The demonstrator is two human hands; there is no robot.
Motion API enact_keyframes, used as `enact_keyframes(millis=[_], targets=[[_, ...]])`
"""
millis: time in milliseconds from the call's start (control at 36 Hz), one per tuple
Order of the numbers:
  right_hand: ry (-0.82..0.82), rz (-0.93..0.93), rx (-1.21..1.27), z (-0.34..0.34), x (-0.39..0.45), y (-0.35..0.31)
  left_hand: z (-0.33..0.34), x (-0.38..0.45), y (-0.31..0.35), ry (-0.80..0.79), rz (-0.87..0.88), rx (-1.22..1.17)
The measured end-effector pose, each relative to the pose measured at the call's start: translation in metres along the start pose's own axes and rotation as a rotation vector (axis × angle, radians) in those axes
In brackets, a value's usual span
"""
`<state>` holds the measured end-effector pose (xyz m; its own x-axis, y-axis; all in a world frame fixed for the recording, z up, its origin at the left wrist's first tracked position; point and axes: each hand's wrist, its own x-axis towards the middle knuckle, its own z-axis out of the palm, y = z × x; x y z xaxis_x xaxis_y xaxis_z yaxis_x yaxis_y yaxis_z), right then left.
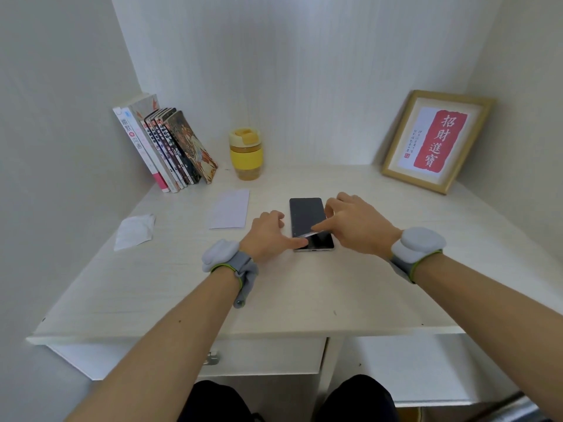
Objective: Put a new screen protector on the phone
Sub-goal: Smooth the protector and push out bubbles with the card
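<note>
A dark-screened phone [306,216] lies flat on the white desk [274,293], its bottom end towards me. A pale thin strip [305,235], apparently the edge of a screen film, crosses the lower screen. My left hand [268,236] sits at the phone's lower left, thumb pressed onto the bottom corner and fingers curled against the left side. My right hand [353,225] reaches from the right, thumb tip on the strip and fingers curled over the phone's right edge. Whether the strip is lifted off the glass I cannot tell.
A white sheet [229,213] lies left of the phone, and a crumpled wipe [134,231] farther left. At the back stand leaning books [170,147], a yellow cup [246,153] and a framed picture [435,141]. Walls close in on three sides.
</note>
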<state>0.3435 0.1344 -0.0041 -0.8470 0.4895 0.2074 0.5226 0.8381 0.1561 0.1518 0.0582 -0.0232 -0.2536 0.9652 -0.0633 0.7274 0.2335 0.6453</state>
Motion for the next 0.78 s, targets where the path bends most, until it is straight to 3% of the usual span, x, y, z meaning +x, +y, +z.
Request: enact_keyframes(millis=[222, 778], targets=[[0.012, 0.100, -0.060, -0.006, 0.013, -0.010, -0.003, 0.003, 0.000, -0.059, 0.000, -0.010], [-0.052, 0.008, -0.175, 0.004, 0.015, -0.021, -0.010, 0.008, -0.001, -0.168, -0.063, -0.048]])
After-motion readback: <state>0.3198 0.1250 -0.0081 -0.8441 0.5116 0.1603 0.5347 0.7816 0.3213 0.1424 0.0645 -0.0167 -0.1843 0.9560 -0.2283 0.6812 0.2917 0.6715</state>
